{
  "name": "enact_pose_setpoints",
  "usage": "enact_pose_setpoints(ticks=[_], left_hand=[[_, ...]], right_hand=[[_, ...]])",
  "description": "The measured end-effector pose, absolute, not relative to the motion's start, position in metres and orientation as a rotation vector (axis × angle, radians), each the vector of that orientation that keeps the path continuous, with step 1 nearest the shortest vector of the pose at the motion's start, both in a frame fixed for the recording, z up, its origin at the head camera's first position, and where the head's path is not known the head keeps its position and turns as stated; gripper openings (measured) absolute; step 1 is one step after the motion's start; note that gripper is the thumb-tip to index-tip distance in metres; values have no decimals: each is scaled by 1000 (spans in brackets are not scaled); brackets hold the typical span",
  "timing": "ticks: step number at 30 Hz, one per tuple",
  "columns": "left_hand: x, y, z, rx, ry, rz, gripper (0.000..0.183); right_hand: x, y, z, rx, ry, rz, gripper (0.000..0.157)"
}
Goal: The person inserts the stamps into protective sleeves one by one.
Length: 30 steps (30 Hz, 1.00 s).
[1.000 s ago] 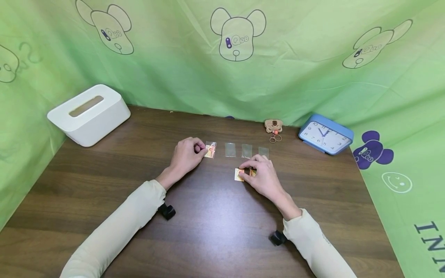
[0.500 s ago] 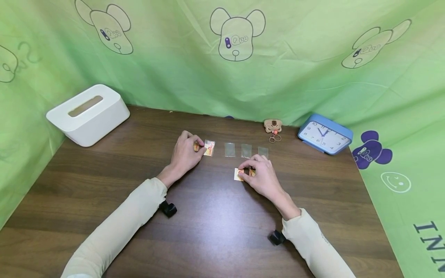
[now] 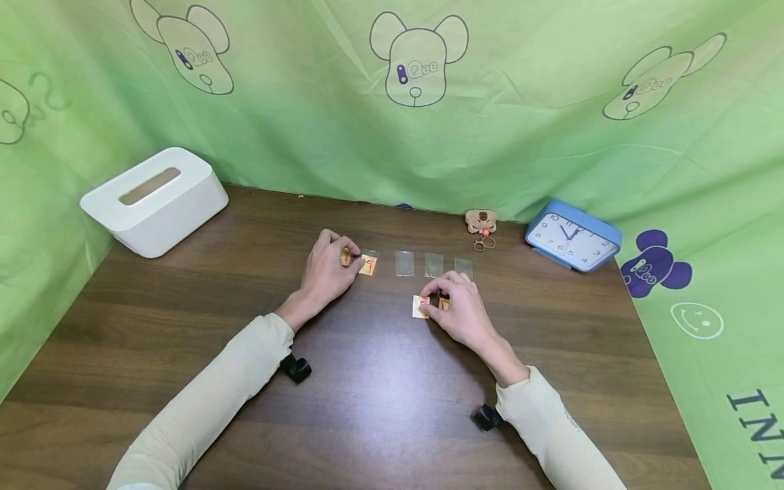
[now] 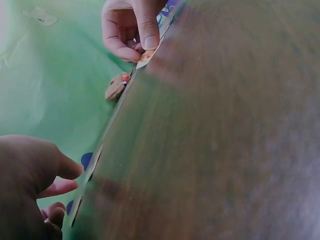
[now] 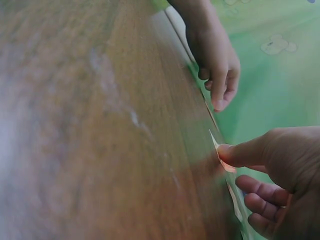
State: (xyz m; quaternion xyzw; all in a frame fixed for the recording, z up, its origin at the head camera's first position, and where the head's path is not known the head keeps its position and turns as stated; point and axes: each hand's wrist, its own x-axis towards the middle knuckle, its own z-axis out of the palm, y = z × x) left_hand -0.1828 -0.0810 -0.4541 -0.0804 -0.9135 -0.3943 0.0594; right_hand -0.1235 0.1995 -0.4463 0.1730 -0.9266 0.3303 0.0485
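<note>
Head view: on the table (image 3: 380,415), we see the left hand (image 3: 324,267) beside an orange-printed card (image 3: 368,265), the right hand (image 3: 463,307) at a white-edged card (image 3: 418,307). Left wrist: left fingers bend loosely (pinching or not, we cannot tell). Right wrist: thumb and forefinger pinch the white-edged card.

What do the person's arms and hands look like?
Left hand and right hand bare. Left sleeve and right sleeve long, pale cream, gathered at the wrist; faint, unreadable marking on the right. Small black device near each wrist.
</note>
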Motion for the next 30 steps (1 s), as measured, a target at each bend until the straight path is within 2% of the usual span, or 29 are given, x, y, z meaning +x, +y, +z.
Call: enact_pose_setpoints(ticks=[11,19,23,30], left_hand=[[-180,-72,-445,-321,-2758,-1207,14],[-185,-67,-456,-365,-2727,-1253,15],[-185,-63,-454,-399,-2733,-1224,16],[-186,-54,-445,-461,-2749,-1177,20]], right_hand=[[-123,198,-449,618,-2732,989,20],[-121,198,-449,714,-2731,889,19],[-120,197,-447,668,-2697,952,10],[-118,196,-439,552,-2699,1120,10]])
